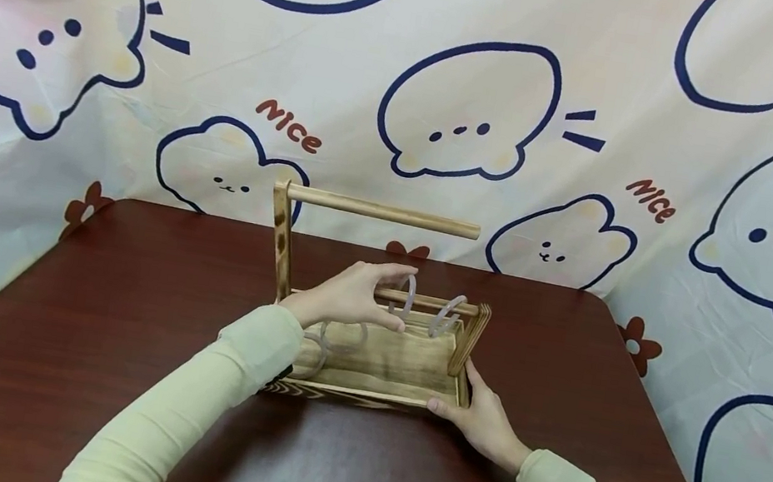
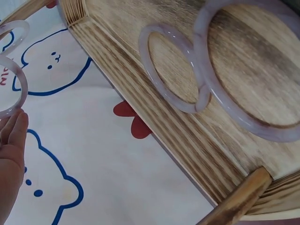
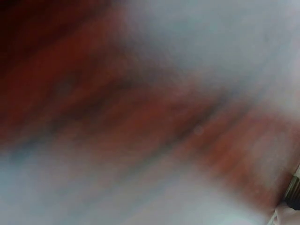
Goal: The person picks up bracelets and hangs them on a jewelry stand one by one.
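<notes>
A wooden bangle stand has a shallow tray (image 1: 398,357), a long upper rod (image 1: 384,211) and a shorter lower rod (image 1: 430,302). With thumb and fingers, my left hand (image 1: 348,294) holds a pale lilac bangle (image 1: 410,299) that is around the lower rod. Farther right on that rod hangs another bangle (image 1: 435,326). Two bangles lie in the tray, a smaller one (image 2: 154,77) and a larger one (image 2: 211,79) overlapping in the left wrist view. My right hand (image 1: 487,421) grips the tray's right end, thumb at the front rim. Blur hides it in the right wrist view.
The stand sits on a dark reddish-brown table (image 1: 157,297). Behind and beside the table hangs a white cloth (image 1: 351,84) with blue cartoon outlines. The upper rod juts out above my left hand, and an upright post (image 1: 281,250) supports its left end.
</notes>
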